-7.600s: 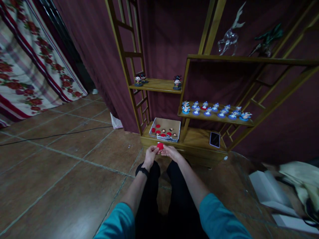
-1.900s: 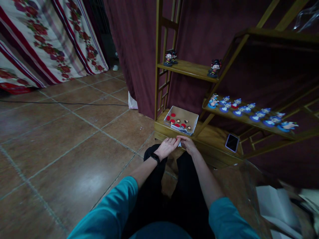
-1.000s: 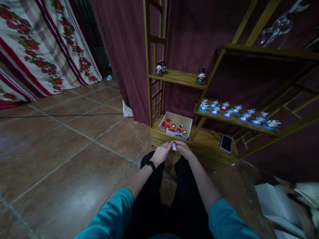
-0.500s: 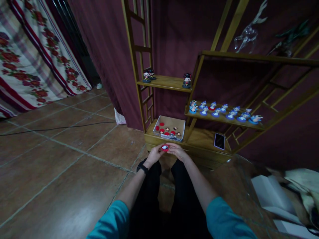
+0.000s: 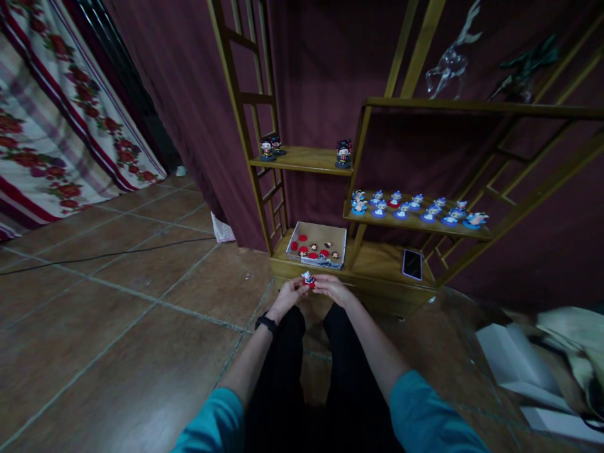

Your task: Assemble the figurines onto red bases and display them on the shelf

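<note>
A small white-headed figurine (image 5: 308,278) on a red round base is held between both hands, in front of the shelf's lowest board. My left hand (image 5: 289,296) grips it from the left, fingers closed at the base. From the right, my right hand (image 5: 331,287) pinches the same figurine at its base. Just beyond my fingers stands an open cardboard box (image 5: 338,238) on the bottom board. Several red discs (image 5: 302,238) and small dark-haired figure parts (image 5: 335,255) lie inside it.
Several blue-and-white figurines (image 5: 401,211) stand on the middle right shelf, dark-haired ones (image 5: 343,153) on the upper left shelf. A phone (image 5: 412,264) lies on the bottom board. Above stands a glass deer (image 5: 448,66). White boxes (image 5: 516,362) are on the floor at right.
The figurine has been tipped upright, so its white head now shows above the red base. The view has shifted slightly; both hands keep hold.
</note>
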Tool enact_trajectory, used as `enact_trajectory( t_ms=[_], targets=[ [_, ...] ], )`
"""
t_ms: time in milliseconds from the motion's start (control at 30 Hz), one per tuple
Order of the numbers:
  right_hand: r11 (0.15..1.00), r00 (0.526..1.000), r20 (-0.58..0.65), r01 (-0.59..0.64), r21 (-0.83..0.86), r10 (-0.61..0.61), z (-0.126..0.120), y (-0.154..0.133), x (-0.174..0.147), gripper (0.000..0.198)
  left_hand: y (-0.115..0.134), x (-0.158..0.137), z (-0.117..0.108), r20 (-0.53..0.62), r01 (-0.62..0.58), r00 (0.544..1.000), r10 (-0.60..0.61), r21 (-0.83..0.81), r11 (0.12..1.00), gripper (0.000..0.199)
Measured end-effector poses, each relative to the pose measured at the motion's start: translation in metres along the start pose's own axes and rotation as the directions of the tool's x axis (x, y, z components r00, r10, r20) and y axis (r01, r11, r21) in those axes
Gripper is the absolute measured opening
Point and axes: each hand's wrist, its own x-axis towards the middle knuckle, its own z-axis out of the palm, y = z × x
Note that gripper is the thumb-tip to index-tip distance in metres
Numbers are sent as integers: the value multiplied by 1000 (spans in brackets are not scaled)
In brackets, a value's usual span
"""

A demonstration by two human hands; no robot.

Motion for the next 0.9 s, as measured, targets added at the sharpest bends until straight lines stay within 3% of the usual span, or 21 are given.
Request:
enact_trajectory(
  t_ms=[633,900],
  targets=[
    [999,1000,-23,-12,-37,11,5,0,-2,32,7,-5,0,35,86,996,-80,-251,964,42],
    [999,1000,-14,-17,-38,17,2,3,2,32,7,-5,1,1,94,995,-96,-233,968,43]
  ],
)
